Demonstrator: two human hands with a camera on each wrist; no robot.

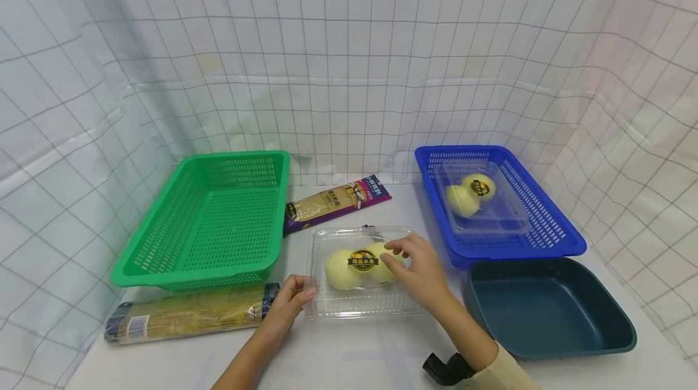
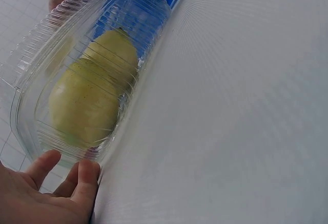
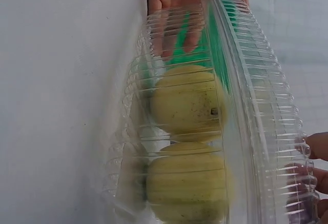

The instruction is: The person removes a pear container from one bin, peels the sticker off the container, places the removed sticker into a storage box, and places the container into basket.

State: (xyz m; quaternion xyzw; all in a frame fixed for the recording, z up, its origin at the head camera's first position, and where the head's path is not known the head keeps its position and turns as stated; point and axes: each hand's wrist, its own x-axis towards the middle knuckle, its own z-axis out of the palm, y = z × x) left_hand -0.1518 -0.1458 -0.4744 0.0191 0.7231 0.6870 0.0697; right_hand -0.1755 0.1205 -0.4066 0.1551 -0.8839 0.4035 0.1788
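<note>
A clear plastic clamshell box [image 1: 365,306] lies on the white table, its lid down over two pale yellow round fruits [image 1: 341,274]. A black and gold label [image 1: 363,261] is stuck on top. At the box's left side, my left hand [image 1: 287,303] touches the edge with fingertips and thumb; the left wrist view shows those fingers [image 2: 86,183] apart at the box's end. My right hand [image 1: 424,272] is over the right part of the lid, fingers loosely bent. In the right wrist view its fingertips [image 3: 319,147] are against or just beside the lid; contact is unclear.
A green basket [image 1: 234,226] stands at left, with a long pasta pack [image 1: 191,314] before it. Another pasta pack [image 1: 338,201] lies behind the box. At right, a blue basket [image 1: 518,251] holds a similar fruit box [image 1: 496,211]; a dark teal tray [image 1: 545,311] sits in front.
</note>
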